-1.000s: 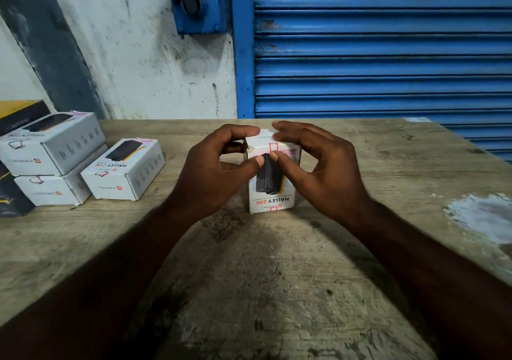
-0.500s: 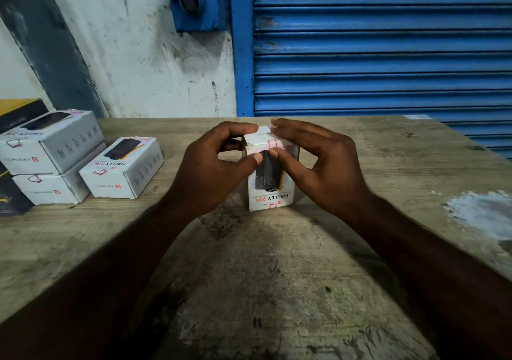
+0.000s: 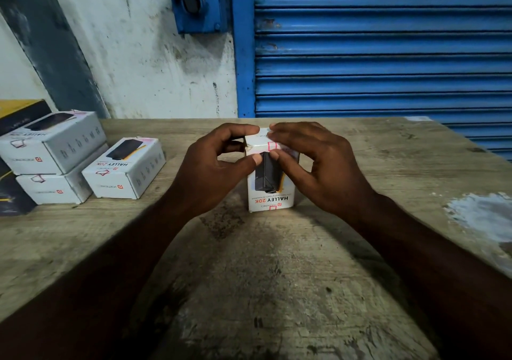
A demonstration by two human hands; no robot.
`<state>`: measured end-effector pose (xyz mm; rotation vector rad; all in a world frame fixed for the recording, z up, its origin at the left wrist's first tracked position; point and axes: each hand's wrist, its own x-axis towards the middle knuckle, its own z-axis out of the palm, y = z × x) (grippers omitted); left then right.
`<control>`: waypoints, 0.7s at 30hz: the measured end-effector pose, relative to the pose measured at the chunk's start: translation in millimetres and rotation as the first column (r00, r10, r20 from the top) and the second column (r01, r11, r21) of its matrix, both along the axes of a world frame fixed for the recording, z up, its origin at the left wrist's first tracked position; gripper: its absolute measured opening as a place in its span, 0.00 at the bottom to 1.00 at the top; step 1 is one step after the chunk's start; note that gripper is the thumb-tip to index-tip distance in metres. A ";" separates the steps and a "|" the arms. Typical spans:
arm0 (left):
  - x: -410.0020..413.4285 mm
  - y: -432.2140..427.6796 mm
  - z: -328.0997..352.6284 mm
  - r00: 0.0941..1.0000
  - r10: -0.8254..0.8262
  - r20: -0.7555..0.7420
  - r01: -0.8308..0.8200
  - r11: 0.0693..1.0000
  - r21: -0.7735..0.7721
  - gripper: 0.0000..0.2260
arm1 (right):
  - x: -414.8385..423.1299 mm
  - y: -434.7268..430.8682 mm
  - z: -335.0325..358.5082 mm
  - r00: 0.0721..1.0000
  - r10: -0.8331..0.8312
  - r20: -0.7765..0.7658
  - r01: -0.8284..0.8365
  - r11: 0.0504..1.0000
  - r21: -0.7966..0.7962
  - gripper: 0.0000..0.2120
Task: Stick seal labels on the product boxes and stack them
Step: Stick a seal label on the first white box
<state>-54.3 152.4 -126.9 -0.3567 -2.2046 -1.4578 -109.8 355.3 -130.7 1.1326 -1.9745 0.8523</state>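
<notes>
White product box (image 3: 270,196), upright on a wooden table (image 3: 277,262): left hand (image 3: 210,171) and right hand (image 3: 324,166) pinch its top, right thumb on the seal label (image 3: 273,146). Uneven pressing may wrinkle it or topple the box.

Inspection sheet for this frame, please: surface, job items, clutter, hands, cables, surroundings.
Surface: worn wooden table, white patch at right.
Job's things: upright box at centre, seal label over its top front edge; two stacked boxes and a single box beside them at left.
Clutter: dark box at far left.
Hands: left hand and right hand both pinch the upright box near its top; right thumb by the label.
Cables: nothing seen.
Surroundings: blue shutter, blue wall box, stained wall.
</notes>
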 end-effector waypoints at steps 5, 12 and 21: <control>1.3 1.6 0.9 1.000 -0.008 -0.002 0.008 1.000 -0.013 0.17 | 4.6 -0.5 0.6 0.999 0.026 -0.019 -0.028 0.996 -0.087 0.12; 2.9 3.6 2.8 1.000 0.010 0.004 -0.010 1.000 -0.026 0.17 | 2.0 -1.7 -0.4 1.000 0.010 0.012 -0.009 0.998 -0.056 0.11; 7.8 14.5 7.9 0.994 -0.037 0.105 0.018 0.985 0.171 0.07 | 14.1 -11.9 -2.1 0.776 0.142 0.615 0.026 0.966 -0.256 0.23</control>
